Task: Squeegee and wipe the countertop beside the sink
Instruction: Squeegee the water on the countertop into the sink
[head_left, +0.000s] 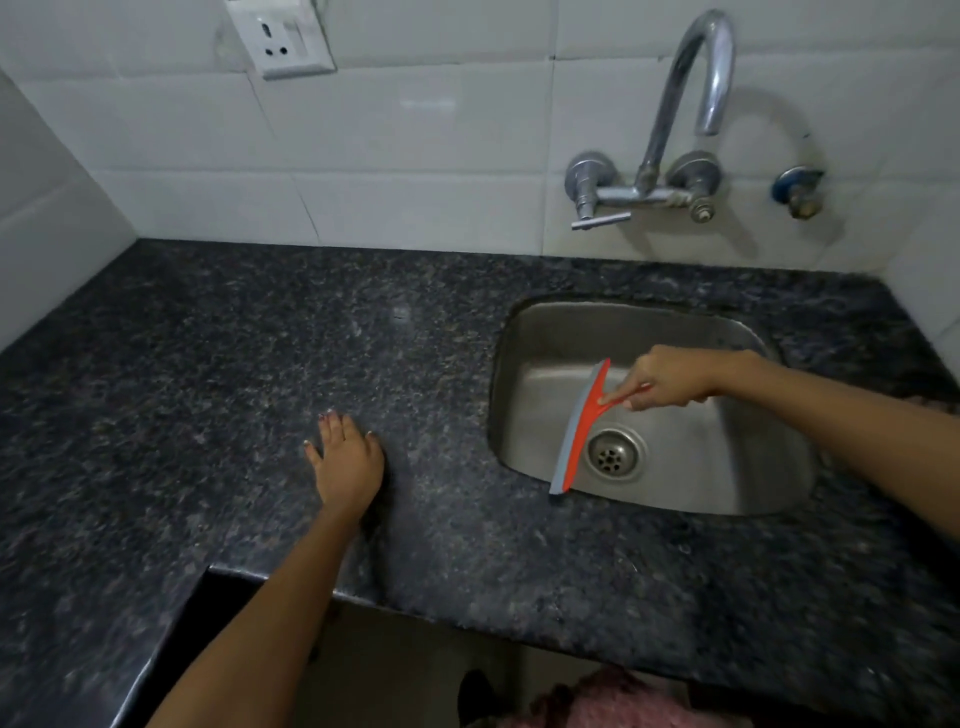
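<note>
A dark speckled granite countertop stretches left of a steel sink. My right hand grips the handle of an orange squeegee with a grey blade. The squeegee hangs over the sink's left side, with its lower tip at the basin's front rim. My left hand lies flat on the countertop, fingers spread, left of the sink, holding nothing.
A chrome wall tap curves above the sink on white tiles. A small valve sits to its right, and a socket plate at the upper left. The counter's front edge steps back at the lower left. Pink cloth shows at the bottom.
</note>
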